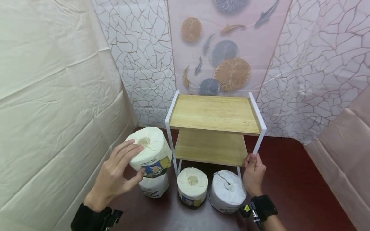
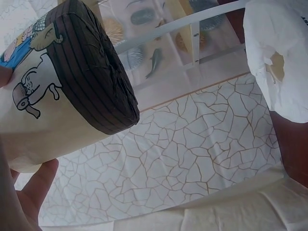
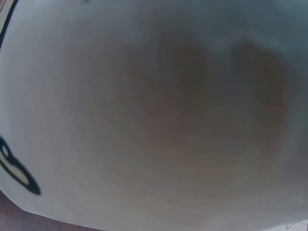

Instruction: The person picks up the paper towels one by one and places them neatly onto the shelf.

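Observation:
My left hand (image 1: 133,161) grips a wrapped toilet paper roll (image 1: 150,150) from its left side, fingers across the top and thumb low on the side. The roll is lifted and tilted, and in the left wrist view its dark brown underside (image 2: 91,72) shows free. Directly under it another wrapped roll (image 1: 154,188) stands on the dark red floor. My right hand (image 1: 253,163) holds the front right leg (image 1: 258,142) of a small two-tier wooden rack (image 1: 215,112) with a white metal frame. Both shelves are bare.
Two more wrapped rolls stand in front of the rack: a cream one (image 1: 192,185) and a white one (image 1: 228,192), which fills the right wrist view (image 3: 154,115). A beige sheet (image 1: 52,106) hangs at the left. Patterned wall covering (image 1: 312,64) is behind.

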Motion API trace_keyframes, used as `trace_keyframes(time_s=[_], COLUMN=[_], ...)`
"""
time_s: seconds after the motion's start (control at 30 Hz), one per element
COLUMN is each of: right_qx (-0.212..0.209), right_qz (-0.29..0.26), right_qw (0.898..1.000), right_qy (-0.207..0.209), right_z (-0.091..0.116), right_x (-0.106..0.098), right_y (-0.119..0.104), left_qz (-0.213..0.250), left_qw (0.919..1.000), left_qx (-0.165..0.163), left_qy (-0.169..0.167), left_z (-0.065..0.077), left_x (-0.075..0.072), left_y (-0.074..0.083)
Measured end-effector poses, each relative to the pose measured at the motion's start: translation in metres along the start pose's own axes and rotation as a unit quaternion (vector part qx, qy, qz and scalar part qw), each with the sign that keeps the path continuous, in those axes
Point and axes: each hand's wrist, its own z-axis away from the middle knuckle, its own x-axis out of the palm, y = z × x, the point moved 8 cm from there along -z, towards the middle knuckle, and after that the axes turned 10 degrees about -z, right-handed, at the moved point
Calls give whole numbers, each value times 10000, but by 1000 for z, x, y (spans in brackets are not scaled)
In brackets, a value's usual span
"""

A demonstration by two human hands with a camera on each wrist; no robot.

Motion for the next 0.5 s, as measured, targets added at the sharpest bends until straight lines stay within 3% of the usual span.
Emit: trace_keyframes(time_s=[0.1,0.27,0.5], right_qx=[-38,-3,7], right_qz=[-33,46,-51], right_qw=[10000,10000,10000], right_qy=[-25,20,31], right_z=[0,0,2], right_x=[1,-1,-3], right_y=[-3,14,21], left_qz=[52,102,159], left_qw=[10000,9999,9997], left_qx=[36,29,175], left_qy=[33,24,62], left_z=[-4,-10,-18], left_x=[-1,-2,-2], left_y=[1,2,5])
